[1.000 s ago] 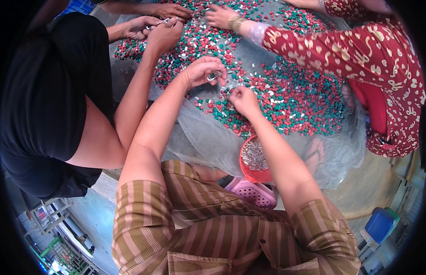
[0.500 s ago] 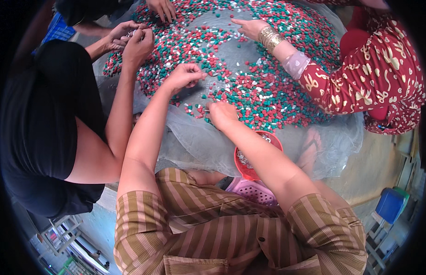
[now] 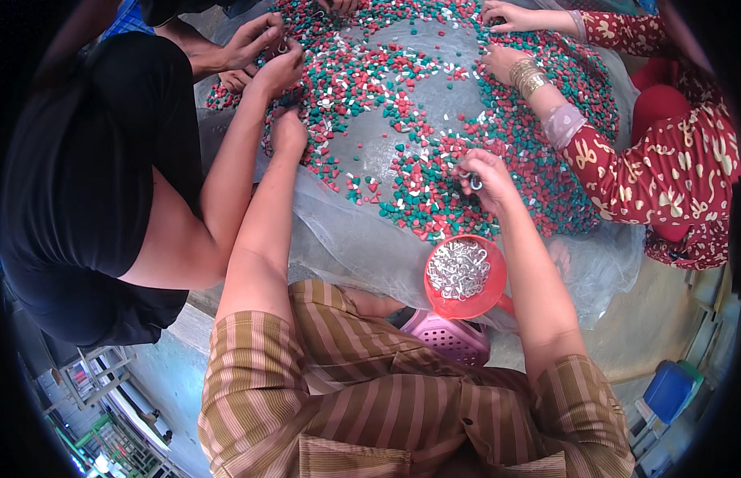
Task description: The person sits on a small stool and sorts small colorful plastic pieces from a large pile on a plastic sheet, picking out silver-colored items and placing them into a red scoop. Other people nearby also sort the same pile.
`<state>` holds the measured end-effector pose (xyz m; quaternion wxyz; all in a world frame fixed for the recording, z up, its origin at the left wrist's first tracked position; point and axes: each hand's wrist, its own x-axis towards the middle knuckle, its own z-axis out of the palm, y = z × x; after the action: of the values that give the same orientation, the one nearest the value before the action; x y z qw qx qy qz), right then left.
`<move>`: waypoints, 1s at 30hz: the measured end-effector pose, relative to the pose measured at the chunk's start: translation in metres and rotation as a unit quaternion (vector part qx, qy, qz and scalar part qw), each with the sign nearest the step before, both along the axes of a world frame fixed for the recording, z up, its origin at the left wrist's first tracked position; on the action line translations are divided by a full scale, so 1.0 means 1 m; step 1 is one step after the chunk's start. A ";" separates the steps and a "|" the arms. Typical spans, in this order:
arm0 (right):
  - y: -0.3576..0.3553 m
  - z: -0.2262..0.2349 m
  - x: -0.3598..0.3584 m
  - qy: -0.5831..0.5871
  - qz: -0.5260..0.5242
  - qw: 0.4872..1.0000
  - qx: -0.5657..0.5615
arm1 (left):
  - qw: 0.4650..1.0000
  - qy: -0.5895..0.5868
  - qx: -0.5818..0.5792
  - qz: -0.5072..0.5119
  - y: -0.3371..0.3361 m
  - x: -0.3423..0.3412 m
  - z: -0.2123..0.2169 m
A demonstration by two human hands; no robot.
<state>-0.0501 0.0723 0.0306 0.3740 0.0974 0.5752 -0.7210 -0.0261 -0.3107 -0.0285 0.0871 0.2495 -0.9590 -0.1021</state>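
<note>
My right hand [image 3: 487,177] is closed above the pile, fingers curled round a small shiny curved metal hook [image 3: 475,182]. Below it stands a red-orange plastic basket [image 3: 464,309] with a handle, holding many silvery curved metal pieces [image 3: 458,269]. Down at the left part of the pile is my left hand [image 3: 288,134], its fingertips hidden behind the back of the hand. Small red, green and white pieces [image 3: 442,195] lie heaped and scattered over a clear plastic sheet [image 3: 346,215].
At my left, a person in black has both hands [image 3: 267,60] raised over the pile. Across at the right, a person in a patterned red sleeve [image 3: 605,163] reaches in with both hands. A pink perforated shoe [image 3: 450,338] is below the basket.
My right hand has moved right and up, away from the pile's near edge, uncovering the basket. My left hand has shifted left, next to the co-worker's arm. The red-sleeved person's second hand now shows.
</note>
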 end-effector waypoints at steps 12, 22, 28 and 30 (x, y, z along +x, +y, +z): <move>0.003 -0.016 0.000 0.029 0.024 0.997 0.062 | 0.922 -0.142 0.255 -0.256 0.072 -0.023 0.039; -0.046 -0.015 0.006 0.037 0.122 0.988 0.086 | 0.885 -0.119 0.112 -0.437 0.103 0.010 0.026; -0.083 -0.043 0.015 0.382 0.283 0.805 0.355 | 0.853 -0.169 0.265 -0.416 0.099 0.003 0.023; -0.088 -0.037 0.023 0.453 0.286 0.744 0.400 | 0.822 -0.164 0.375 -0.397 0.089 0.002 0.016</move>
<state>-0.0269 -0.0156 -0.0068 0.1849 -0.2691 0.9134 -0.2430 -0.0241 -0.2219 -0.0121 -0.2197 -0.1266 -0.8631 -0.4367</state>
